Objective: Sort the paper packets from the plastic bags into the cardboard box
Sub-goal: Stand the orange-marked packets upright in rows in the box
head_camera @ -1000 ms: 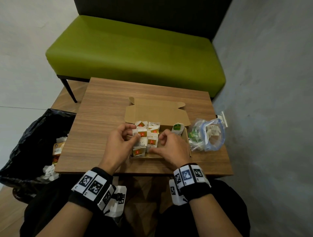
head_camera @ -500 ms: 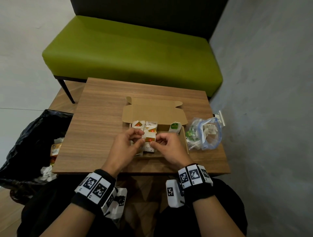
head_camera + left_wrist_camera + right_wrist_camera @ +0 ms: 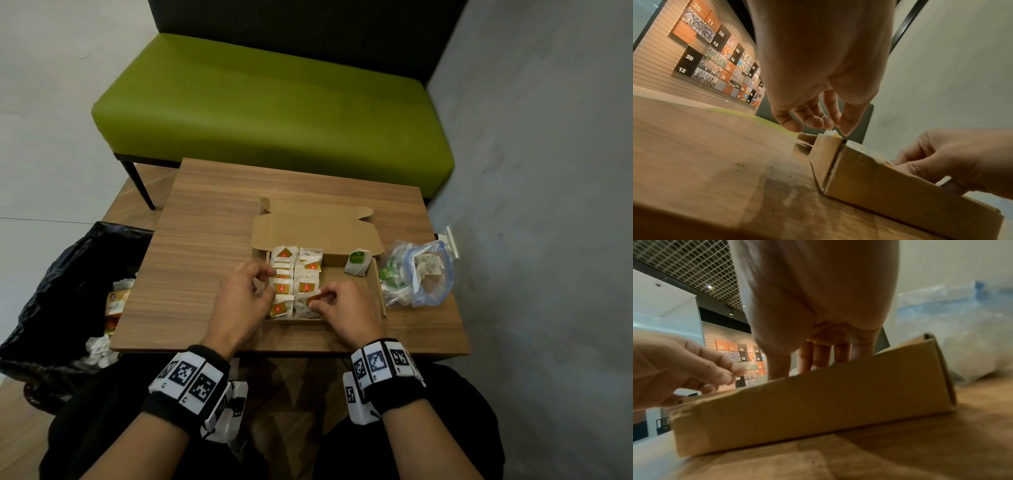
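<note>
Left of centre: left hand [image 3: 239, 301] at the red-marked packets [image 3: 281, 287] in the cardboard box [image 3: 346, 286], fingers loosely curled, apparently steadying the rows — nothing clearly gripped. Centre: right hand [image 3: 346, 310] pinching one packet [image 3: 313, 298], likely to tuck it in. Upper right in the box: green packet [image 3: 358, 262], kept apart. Far right: plastic bag [image 3: 419, 274], mouth open — more inside.

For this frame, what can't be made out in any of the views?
- Box contents: both wrist views, hidden by its front wall.
- Print on the orange packets: head view, too small.
- What the right hand pinches: head view, fingers cover it.
- Bag contents: right wrist view blurred; head view crumpled plastic.
- Bin: head view, cut by the table.
</note>
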Available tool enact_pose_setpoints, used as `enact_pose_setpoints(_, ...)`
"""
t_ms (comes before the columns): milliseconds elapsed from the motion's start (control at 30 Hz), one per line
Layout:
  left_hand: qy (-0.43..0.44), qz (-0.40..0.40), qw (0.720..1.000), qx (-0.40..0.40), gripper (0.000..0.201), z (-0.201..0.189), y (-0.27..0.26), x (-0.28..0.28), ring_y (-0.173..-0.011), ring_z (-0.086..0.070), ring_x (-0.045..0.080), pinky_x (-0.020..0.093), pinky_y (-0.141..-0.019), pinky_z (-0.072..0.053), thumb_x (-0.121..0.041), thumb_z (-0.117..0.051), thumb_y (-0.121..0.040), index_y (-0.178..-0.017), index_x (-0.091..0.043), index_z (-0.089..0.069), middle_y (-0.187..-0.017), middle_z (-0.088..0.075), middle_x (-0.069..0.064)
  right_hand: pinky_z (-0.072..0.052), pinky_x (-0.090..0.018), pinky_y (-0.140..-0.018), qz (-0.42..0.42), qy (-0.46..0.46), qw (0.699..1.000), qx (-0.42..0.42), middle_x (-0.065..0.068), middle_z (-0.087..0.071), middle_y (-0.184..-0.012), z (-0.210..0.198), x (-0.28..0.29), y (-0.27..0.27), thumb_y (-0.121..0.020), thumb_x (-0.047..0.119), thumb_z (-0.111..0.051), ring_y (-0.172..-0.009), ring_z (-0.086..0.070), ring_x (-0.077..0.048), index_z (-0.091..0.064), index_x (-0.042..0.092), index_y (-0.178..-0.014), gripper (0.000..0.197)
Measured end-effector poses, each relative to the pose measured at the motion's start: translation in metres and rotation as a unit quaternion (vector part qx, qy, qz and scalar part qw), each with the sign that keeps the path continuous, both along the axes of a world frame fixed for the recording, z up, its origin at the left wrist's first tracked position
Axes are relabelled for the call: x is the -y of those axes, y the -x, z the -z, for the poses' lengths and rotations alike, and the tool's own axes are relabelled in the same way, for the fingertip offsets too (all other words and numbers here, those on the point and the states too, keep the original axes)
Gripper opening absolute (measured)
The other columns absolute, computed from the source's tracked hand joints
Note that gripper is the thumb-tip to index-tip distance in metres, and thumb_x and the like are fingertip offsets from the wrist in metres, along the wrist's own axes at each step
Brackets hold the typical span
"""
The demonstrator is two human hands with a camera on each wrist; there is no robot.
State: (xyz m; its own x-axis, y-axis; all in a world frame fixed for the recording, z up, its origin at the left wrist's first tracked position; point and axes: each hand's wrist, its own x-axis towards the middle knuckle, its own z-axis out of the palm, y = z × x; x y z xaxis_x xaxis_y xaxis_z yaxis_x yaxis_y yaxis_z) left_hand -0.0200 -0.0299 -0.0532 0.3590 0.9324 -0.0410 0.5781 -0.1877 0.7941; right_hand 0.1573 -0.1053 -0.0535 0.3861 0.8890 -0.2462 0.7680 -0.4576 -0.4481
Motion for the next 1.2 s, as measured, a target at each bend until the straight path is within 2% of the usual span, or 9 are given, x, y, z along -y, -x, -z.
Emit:
enact_pose_setpoints(133,-0.002,0.015,0.999,-0.039,0.026,0.0,0.001,0.002,-0.081,-0.046,-0.001,0.012,-0.066,-0.037,-0.016,-0.067,-0.09,-0.114,-0.025,-0.066,-0.11,-0.051,-0.008,-0.053,-0.033,-0.077,0.011,0.018,1.0,0.0,0.015,-0.067,-0.08,0.0,0.002,-0.006,-0.074,0.055,-0.079,-0.083,-0.062,-0.004,-0.07,0.029,-0.095,0.034)
enact_pose_setpoints(267,0.008,0.022,0.998,-0.064,0.026,0.001,0.002,0.002,-0.091,-0.048,0.006,0.022,-0.08,-0.045,-0.021,-0.066,-0.091,-0.118,-0.024,-0.067,-0.108,-0.05,-0.008,-0.051,-0.032,-0.074,-0.009,0.038,0.999,0.035,0.012,-0.065,-0.079,-0.001,-0.007,-0.002,-0.066,0.058,-0.082,-0.081,-0.061,-0.007,-0.064,0.028,-0.083,0.039)
enact_pose_setpoints(367,0.019,0.027,0.997,-0.066,0.025,0.0,0.002,0.003,-0.095,-0.049,0.008,0.027,-0.085,-0.049,-0.021,-0.066,-0.092,-0.117,-0.022,-0.067,-0.11,-0.05,-0.009,-0.048,-0.031,-0.071,-0.028,0.046,0.996,0.07,0.012,-0.062,-0.079,-0.002,-0.012,0.005,-0.07,0.055,-0.081,-0.08,-0.059,-0.009,-0.059,0.028,-0.079,0.037)
enact_pose_setpoints(467,0.021,0.026,0.997,-0.069,0.025,0.001,0.002,0.003,-0.094,-0.049,0.008,0.025,-0.083,-0.048,-0.022,-0.066,-0.092,-0.117,-0.021,-0.068,-0.11,-0.05,-0.009,-0.044,-0.032,-0.071,-0.028,0.032,0.995,0.092,0.011,-0.062,-0.082,-0.001,-0.012,0.01,-0.074,0.061,-0.075,-0.081,-0.058,-0.012,-0.054,0.029,-0.077,0.038)
enact_pose_setpoints(667,0.018,0.035,0.995,-0.087,0.026,0.002,0.002,0.001,-0.094,-0.049,0.007,0.027,-0.085,-0.049,-0.023,-0.066,-0.092,-0.118,-0.022,-0.067,-0.111,-0.05,-0.009,-0.038,-0.031,-0.069,-0.008,0.019,0.995,0.102,0.007,-0.065,-0.088,-0.003,-0.008,0.013,-0.075,0.065,-0.07,-0.085,-0.059,-0.014,-0.061,0.027,-0.087,0.041)
enact_pose_setpoints(833,0.011,0.044,0.994,-0.098,0.028,0.005,0.004,0.0,-0.098,-0.052,0.009,0.03,-0.087,-0.05,-0.026,-0.067,-0.091,-0.119,-0.022,-0.067,-0.112,-0.051,-0.009,-0.052,-0.032,-0.073,0.006,-0.024,0.997,0.078,0.01,-0.066,-0.082,-0.01,-0.004,0.014,-0.077,0.068,-0.065,-0.081,-0.062,-0.011,-0.06,0.028,-0.088,0.042)
enact_pose_setpoints(1000,-0.009,0.042,0.993,-0.109,0.024,0.003,0.001,0.002,-0.092,-0.054,0.009,0.03,-0.081,-0.051,-0.028,-0.065,-0.092,-0.115,-0.025,-0.067,-0.111,-0.053,-0.009,-0.053,-0.033,-0.076,0.064,-0.093,0.993,0.044,0.013,-0.06,-0.076,-0.039,0.015,-0.007,-0.085,0.057,-0.063,-0.075,-0.058,-0.004,-0.061,0.03,-0.086,0.026)
enact_pose_setpoints(1100,-0.031,0.055,0.992,-0.108,0.02,-0.006,-0.01,0.006,-0.097,-0.055,0.011,0.037,-0.085,-0.052,-0.03,-0.062,-0.093,-0.112,-0.028,-0.067,-0.116,-0.053,-0.008,-0.051,-0.027,-0.064,0.134,-0.198,0.969,0.061,0.013,-0.062,-0.075,-0.061,0.035,-0.034,-0.089,0.044,-0.064,-0.07,-0.059,-0.004,-0.062,0.032,-0.083,0.014)
enact_pose_setpoints(1200,-0.072,0.093,0.989,-0.087,0.022,-0.023,-0.032,0.018,-0.106,-0.051,0.01,0.039,-0.093,-0.049,-0.03,-0.062,-0.093,-0.114,-0.028,-0.067,-0.11,-0.052,-0.009,-0.036,-0.025,-0.062,0.26,-0.286,0.912,0.138,0.0,-0.066,-0.087,-0.072,0.055,-0.083,-0.088,0.027,-0.067,-0.081,-0.06,-0.021,-0.067,0.018,-0.091,0.01)
